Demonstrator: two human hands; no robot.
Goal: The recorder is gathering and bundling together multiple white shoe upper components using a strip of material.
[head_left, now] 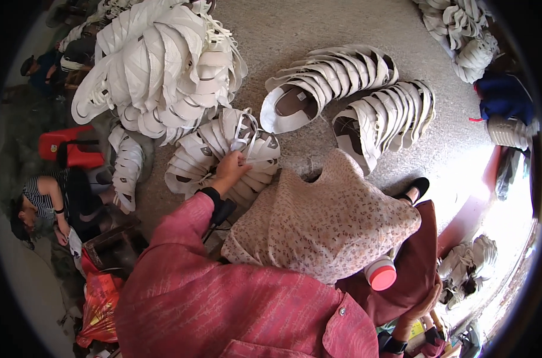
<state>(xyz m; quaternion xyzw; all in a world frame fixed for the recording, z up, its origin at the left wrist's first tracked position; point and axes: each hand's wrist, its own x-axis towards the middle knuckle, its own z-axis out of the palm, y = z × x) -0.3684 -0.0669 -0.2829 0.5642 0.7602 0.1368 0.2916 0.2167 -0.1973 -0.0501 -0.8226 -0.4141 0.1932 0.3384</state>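
Clearly, the off-white, curved stack of nested shoe uppers [190, 156] lies on the rough grey concrete floor [384, 21], fanned in an arc with dark brown linings showing at its openings; the bare left hand [228, 172] reaches over it, fingers pinching a thin pale edge near its top; the bare right hand [425, 303] rests low beside the smooth maroon trouser leg [417, 256], and whether its fingers grip anything I cannot tell; a tall, loose heap of whitish uppers [157, 62] rises behind the stack, two ribbed, overlapping rows of cream uppers [336, 74] curve to its right, and a soft, beige, flower-printed cloth [321, 221] drapes over the lap.
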